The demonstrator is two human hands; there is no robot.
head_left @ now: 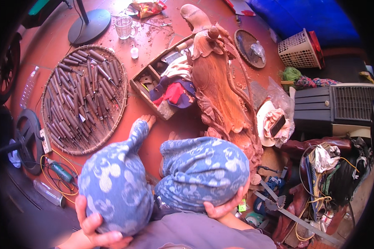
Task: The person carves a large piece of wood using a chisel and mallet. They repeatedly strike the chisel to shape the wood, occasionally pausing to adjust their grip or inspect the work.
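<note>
My left hand (94, 227) rests against the side of my left knee, its fingers apart on the blue patterned trousers (116, 182). Under my right knee lies my right hand (229, 206), fingers stretched along the cloth. Neither hand holds a tool. Just beyond my right knee stands a tall reddish-brown wooden carving (216, 79), a robed figure with curling branch-like parts. At the left, a round woven tray (124, 103) bears many wooden-handled carving chisels (81, 93). Between tray and carving sits a wooden box (140, 88) with cloths and a red rag inside.
A glass mug (124, 28) and a round black stand base (89, 27) are on the tiled floor at the back. A green power tool (60, 171) with an orange cord lies left. To the right are a phone (277, 125) on a hat, a cooler unit (332, 103) and a basket (297, 49).
</note>
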